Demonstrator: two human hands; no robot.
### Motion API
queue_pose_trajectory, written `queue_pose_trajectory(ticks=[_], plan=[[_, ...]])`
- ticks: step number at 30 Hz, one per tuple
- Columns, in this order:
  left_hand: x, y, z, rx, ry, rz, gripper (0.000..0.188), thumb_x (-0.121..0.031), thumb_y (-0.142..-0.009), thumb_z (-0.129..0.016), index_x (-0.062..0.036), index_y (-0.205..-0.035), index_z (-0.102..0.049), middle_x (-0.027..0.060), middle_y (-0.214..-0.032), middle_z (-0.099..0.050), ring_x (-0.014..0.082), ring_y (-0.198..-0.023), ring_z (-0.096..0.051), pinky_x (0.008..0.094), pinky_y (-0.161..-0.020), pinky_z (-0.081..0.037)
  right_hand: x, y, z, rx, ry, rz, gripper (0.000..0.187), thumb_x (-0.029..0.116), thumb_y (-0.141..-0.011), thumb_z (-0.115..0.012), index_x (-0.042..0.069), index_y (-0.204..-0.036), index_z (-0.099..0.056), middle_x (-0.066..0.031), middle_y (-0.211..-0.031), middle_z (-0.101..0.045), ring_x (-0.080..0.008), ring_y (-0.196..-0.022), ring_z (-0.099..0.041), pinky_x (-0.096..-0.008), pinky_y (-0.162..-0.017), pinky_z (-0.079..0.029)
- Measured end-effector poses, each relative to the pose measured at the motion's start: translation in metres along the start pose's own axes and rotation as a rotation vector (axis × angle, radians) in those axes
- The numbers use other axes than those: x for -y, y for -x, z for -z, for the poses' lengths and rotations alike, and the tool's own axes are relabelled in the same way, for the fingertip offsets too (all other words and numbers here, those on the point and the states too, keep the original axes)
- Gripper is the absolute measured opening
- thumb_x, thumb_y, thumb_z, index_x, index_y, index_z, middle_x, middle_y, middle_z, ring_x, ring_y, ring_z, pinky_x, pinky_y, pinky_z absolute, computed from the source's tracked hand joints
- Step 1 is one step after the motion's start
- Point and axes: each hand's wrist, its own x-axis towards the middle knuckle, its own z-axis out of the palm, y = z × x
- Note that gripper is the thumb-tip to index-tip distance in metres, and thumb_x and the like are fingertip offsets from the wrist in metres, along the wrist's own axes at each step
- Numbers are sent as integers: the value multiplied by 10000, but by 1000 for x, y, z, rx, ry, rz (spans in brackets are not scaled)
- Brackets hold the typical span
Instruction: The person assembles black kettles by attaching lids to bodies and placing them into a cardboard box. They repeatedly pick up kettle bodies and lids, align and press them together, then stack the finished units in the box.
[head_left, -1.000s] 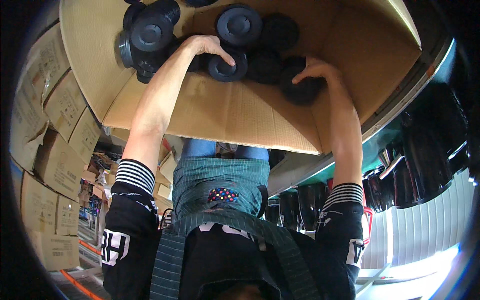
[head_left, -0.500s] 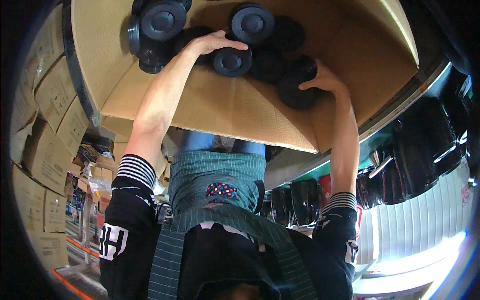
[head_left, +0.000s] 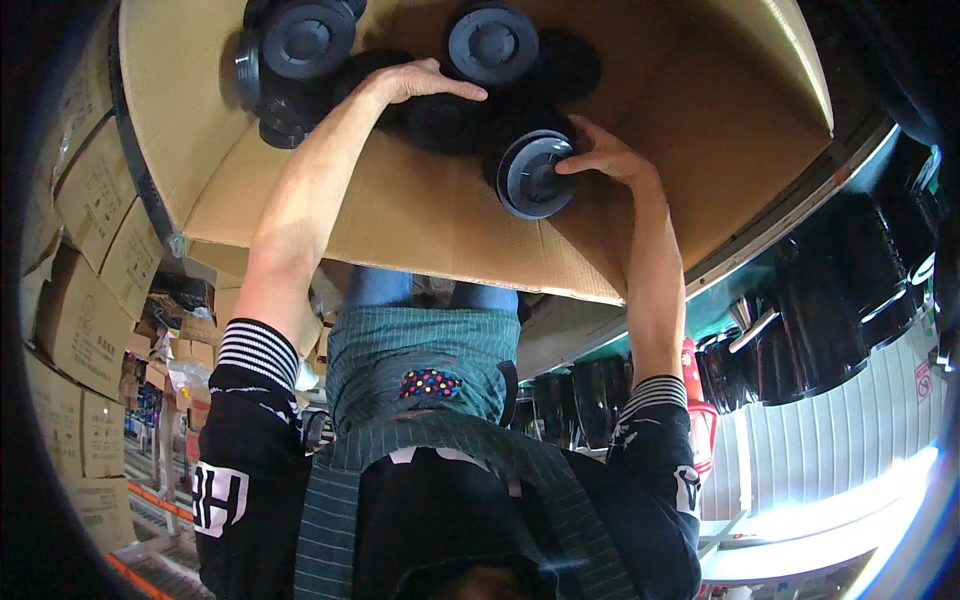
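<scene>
Several black round plastic pieces, disc-faced with ringed centres, lie in stacks inside a large cardboard box (head_left: 400, 215). My right hand (head_left: 607, 155) grips a black round piece (head_left: 540, 175), thumb over its face and fingers at its far edge. A second rim shows behind that face, so it may be a short stack. My left hand (head_left: 415, 82) reaches over dark pieces left of centre, its thumb stretched out to the right and its other fingers partly hidden. Just beyond that thumb stands another black round piece (head_left: 492, 45), face up.
More black round pieces (head_left: 308, 42) are stacked at the box's left side. Closed cartons (head_left: 85, 310) are piled along the left. Shiny black cylindrical containers (head_left: 820, 310) line the right, beyond the box edge. A red object (head_left: 697, 410) shows beside my right sleeve.
My right hand has moved left with the black round piece, whose face now turns toward me. My left hand has shifted slightly left. The whole view has also shifted a little.
</scene>
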Motion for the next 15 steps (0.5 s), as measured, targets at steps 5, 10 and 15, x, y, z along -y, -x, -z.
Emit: queue_pose_trajectory(ticks=[5,10,15], plan=[[-12,5,-2,29,-25,-3,1509,-942,-454,-813,119,-1487,-526,346,-1585,-450,389,-1530,-405,494,-1256,-310,-15,21,-12,-211,260,148,1426,427,-655,-997,97,-1717,-104,-261,-1739,-205,-361,-1623,-195,-439,-1325,-188],[-26,-3,4,128,-329,106,1507,-937,-444,-819,103,-1496,-529,331,-1579,-470,404,-1527,-410,500,-1253,-330,-30,13,-40,-326,293,190,1368,429,-708,-976,161,-1726,-102,-225,-1756,-187,-334,-1625,-198,-442,-1326,-194],[-32,-2,15,248,-437,90,1279,-747,-530,-922,104,-1425,-591,296,-1523,-549,358,-1469,-484,443,-1223,-379,-22,17,-46,-356,140,259,1273,371,-768,-960,156,-1722,-145,-215,-1749,-225,-314,-1619,-223,-425,-1320,-214]])
